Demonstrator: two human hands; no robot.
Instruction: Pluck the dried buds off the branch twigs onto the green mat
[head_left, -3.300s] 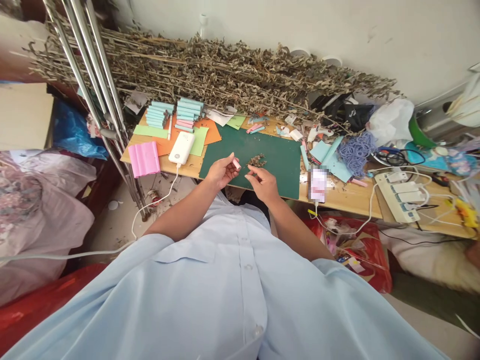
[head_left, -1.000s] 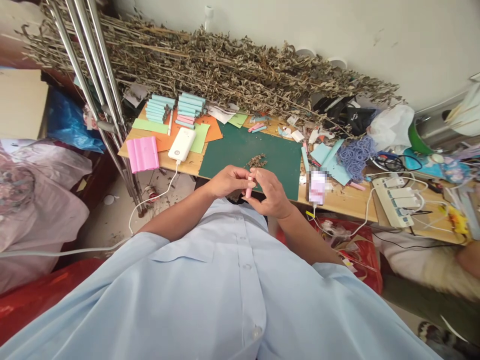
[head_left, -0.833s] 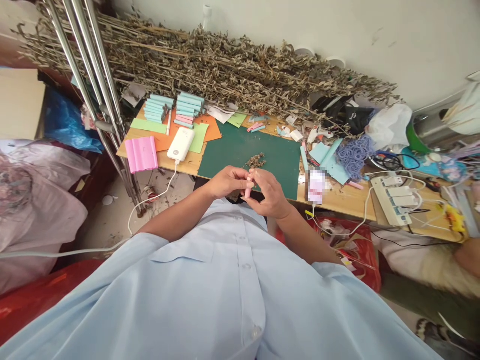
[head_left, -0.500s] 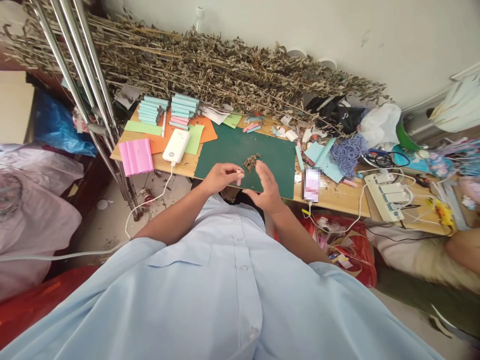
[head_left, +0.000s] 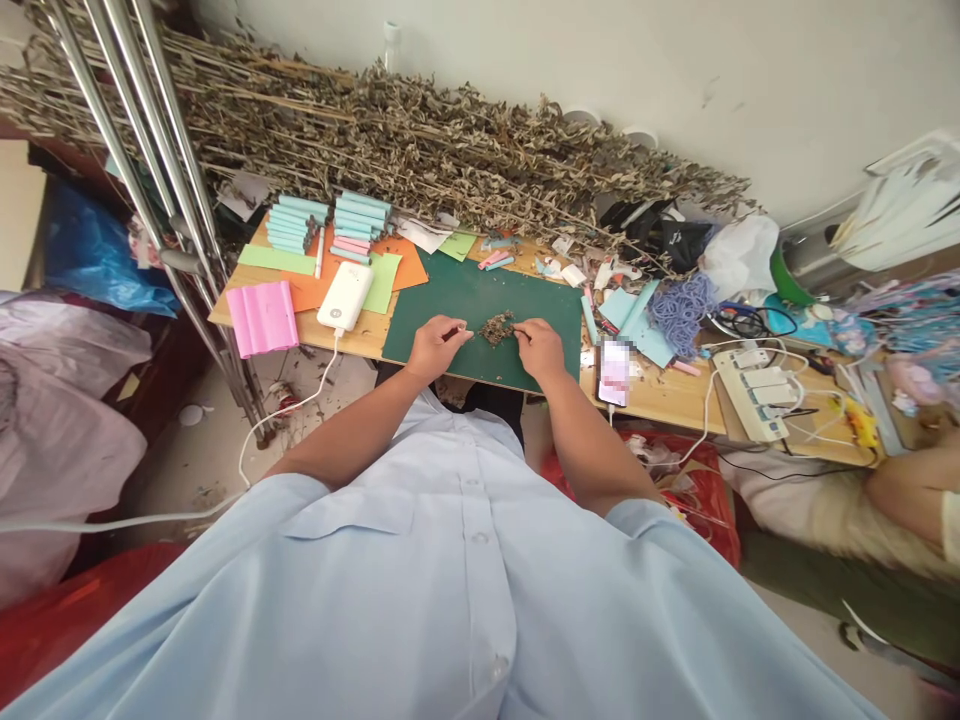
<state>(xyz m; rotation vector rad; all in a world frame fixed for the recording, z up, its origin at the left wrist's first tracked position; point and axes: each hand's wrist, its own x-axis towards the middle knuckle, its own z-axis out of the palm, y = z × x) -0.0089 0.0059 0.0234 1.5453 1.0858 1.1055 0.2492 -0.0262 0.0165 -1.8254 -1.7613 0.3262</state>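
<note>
On the green cutting mat [head_left: 420, 310] lies a small heap of crumbled dried leaves [head_left: 495, 328]. My left hand [head_left: 437, 348], left of the heap, is closed in a pinch on a small pink paper roll, which is mostly hidden by the fingers; only a pale bit shows at the fingertips. At the heap's right edge, my right hand [head_left: 540, 350] has its thumb and fingers pressed together on some of the leaves. Several pink and blue paper rolls [head_left: 495, 258] lie at the mat's back edge.
Stacked blue rolls [head_left: 360, 212], pink folded paper [head_left: 262, 318] and a white power bank [head_left: 346, 296] stand left. Right are a phone [head_left: 613, 372], purple yarn [head_left: 682, 312] and a power strip [head_left: 757, 392]. Dried stalks [head_left: 450, 150] line the back. Another person's arm [head_left: 911, 495] shows far right.
My right hand has gone from open with spread fingers to pinching at the heap's right edge. My left hand has turned, and the pink roll no longer shows below its fingers.
</note>
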